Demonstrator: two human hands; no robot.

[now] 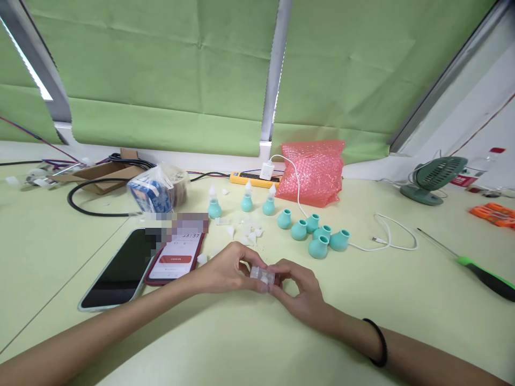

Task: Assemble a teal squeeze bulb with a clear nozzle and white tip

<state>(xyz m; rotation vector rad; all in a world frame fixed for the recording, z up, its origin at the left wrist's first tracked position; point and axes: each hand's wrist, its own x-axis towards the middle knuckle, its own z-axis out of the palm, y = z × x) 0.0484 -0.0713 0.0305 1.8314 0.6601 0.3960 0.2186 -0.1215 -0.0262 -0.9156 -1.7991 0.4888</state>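
Over the front of the table, my left hand (234, 269) and my right hand (300, 289) meet around a small clear plastic cylinder (261, 275). Fingers and thumbs of both pinch it, the left at one end and the right at the other; a whitish bit shows inside. Beyond them lie small translucent white tips (252, 237) and clear pieces. Several open teal rubber bulbs (318, 246) stand to the right of these. Farther back, three teal bulbs (247, 202) stand upright with clear necks and white pointed tips.
Two phones, one dark-screened (120, 271) and one lit (177, 252), lie left. Behind are a bagged blue package (151, 195), a yellow power strip (241, 178) and a red bubble-wrap pouch (311, 174). A white cable (388, 236), screwdriver (478, 273) and green fan (436, 177) are right.
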